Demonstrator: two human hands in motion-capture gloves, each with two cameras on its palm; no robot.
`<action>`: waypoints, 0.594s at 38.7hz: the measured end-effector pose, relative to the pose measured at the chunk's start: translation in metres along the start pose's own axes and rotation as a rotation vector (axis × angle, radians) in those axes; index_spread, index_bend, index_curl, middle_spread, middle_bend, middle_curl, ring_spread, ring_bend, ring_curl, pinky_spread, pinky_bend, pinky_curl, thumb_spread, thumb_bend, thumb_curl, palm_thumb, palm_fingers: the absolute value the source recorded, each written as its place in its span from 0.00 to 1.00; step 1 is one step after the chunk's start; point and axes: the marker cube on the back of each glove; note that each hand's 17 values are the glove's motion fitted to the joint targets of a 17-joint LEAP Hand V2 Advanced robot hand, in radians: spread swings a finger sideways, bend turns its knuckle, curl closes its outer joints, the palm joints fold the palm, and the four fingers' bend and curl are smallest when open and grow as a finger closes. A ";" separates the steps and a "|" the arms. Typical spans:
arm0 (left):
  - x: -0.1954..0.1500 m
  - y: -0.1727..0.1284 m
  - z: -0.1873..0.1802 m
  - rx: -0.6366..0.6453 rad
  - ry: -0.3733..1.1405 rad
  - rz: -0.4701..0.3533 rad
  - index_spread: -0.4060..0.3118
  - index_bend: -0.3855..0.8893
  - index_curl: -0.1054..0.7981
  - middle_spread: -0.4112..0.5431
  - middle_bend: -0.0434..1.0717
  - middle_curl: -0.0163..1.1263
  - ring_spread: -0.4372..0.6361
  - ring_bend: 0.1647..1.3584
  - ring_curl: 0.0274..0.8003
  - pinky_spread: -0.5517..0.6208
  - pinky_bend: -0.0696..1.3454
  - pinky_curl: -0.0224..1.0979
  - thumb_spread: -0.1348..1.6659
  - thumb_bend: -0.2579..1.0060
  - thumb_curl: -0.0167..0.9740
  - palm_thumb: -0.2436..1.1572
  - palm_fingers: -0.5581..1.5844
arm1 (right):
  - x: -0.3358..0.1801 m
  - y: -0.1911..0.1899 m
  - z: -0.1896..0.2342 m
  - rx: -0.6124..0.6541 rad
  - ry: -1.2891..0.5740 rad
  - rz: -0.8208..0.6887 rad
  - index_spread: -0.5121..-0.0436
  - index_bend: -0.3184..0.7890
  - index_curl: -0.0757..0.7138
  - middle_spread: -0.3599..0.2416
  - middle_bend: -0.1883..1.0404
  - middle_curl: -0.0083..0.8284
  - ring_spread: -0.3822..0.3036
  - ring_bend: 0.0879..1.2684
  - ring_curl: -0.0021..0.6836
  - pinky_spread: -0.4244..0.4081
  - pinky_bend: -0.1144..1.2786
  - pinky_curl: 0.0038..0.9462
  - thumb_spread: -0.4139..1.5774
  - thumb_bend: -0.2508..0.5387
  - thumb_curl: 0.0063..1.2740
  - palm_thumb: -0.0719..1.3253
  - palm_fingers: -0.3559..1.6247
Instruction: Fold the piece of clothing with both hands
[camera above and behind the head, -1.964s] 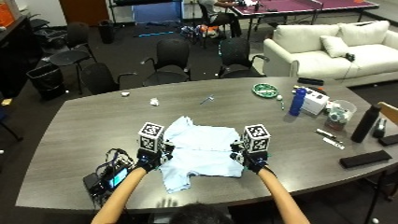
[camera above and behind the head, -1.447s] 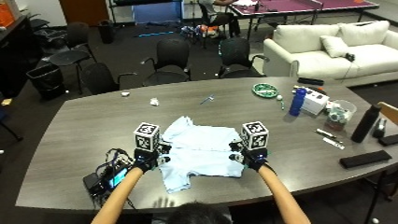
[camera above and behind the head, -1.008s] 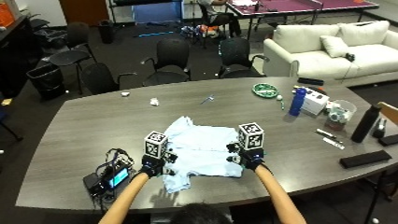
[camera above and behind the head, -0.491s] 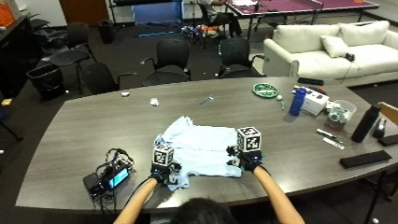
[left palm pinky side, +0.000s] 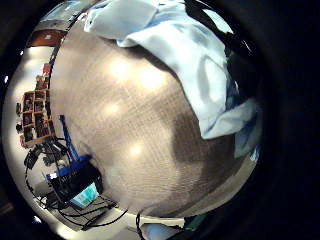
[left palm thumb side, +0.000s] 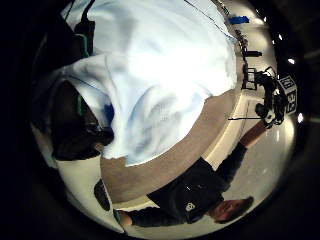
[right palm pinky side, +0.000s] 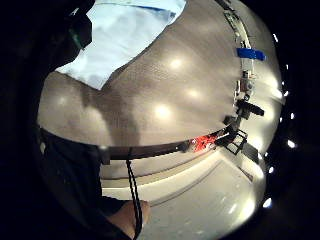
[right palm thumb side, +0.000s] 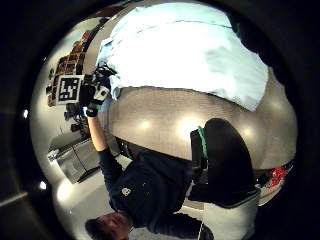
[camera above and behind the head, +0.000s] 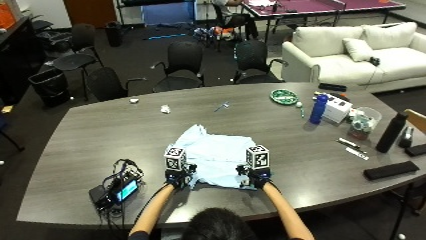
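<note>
We hold our left hand (camera above and behind the head: 178, 178) at nine o'clock and right hand (camera above and behind the head: 255, 178) at three, both pinching cloth edges.

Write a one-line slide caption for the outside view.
Both gloved hands grip the near edge of a light blue garment on a grey table.

Grey oval table (camera above and behind the head: 100, 130), light blue garment (camera above and behind the head: 214, 155), blue bottle (camera above and behind the head: 319, 108), green plate (camera above and behind the head: 284, 96), black device (camera above and behind the head: 118, 189)

No text or label can be read anywhere
</note>
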 end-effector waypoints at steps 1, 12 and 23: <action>0.002 0.001 -0.002 -0.027 0.021 -0.016 0.29 0.57 0.55 0.26 0.42 0.38 0.26 0.33 0.36 0.40 0.19 0.30 0.71 0.28 0.44 0.70 0.71 | 0.002 -0.008 0.008 -0.023 -0.014 0.011 0.55 0.40 0.43 0.50 0.32 0.46 0.41 0.33 0.53 0.52 0.35 0.35 0.85 0.40 0.26 0.50 0.50; -0.002 -0.004 -0.036 -0.036 0.074 -0.147 0.25 0.47 0.58 0.19 0.37 0.41 0.15 0.29 0.42 0.30 0.18 0.33 0.76 0.27 0.45 0.72 0.76 | -0.002 -0.038 0.047 -0.289 -0.124 0.202 0.61 0.40 0.44 0.45 0.32 0.50 0.34 0.34 0.56 0.43 0.37 0.37 0.81 0.39 0.30 0.58 0.56; -0.004 -0.003 -0.055 0.124 0.082 0.004 0.25 0.44 0.61 0.16 0.34 0.43 0.13 0.26 0.46 0.28 0.17 0.34 0.78 0.25 0.46 0.73 0.77 | 0.009 -0.072 0.038 0.177 -0.022 0.112 0.60 0.41 0.44 0.36 0.32 0.52 0.26 0.35 0.59 0.24 0.44 0.39 0.70 0.40 0.38 0.71 0.69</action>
